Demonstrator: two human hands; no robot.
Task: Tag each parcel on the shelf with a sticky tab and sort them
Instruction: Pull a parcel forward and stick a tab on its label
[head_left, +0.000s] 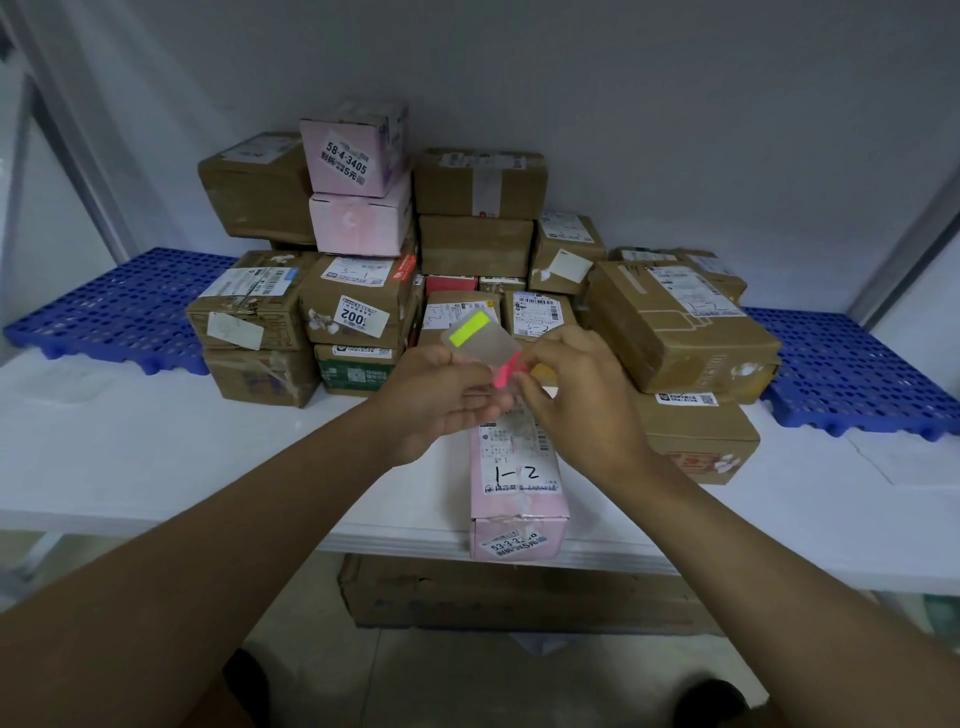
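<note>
Head view: the step in hand looks like peeling a tab off the tab card, before any tagging of the pink parcel that lies just below both hands at the shelf edge. The left hand holds the card, fingers curled under it and thumb on top. The right hand has its fingers drawn close together, pinching at the pink tabs on the card's lower right corner; whether a tab is already free I cannot tell.

The next move probably calls for a clean pull away from the card while the left hand keeps it steady, then bringing the tab down onto the parcel beneath the fingers, on a bare part of its top or clear of the label marked "1-2".

The card is a clear, rounded sheet, tilted, with a yellow-green strip above the left fingertips and the pink strip at the right fingertips. Beyond the fingers stands the stack of brown and pink boxes, none showing a bright tab that I can make out.
</note>
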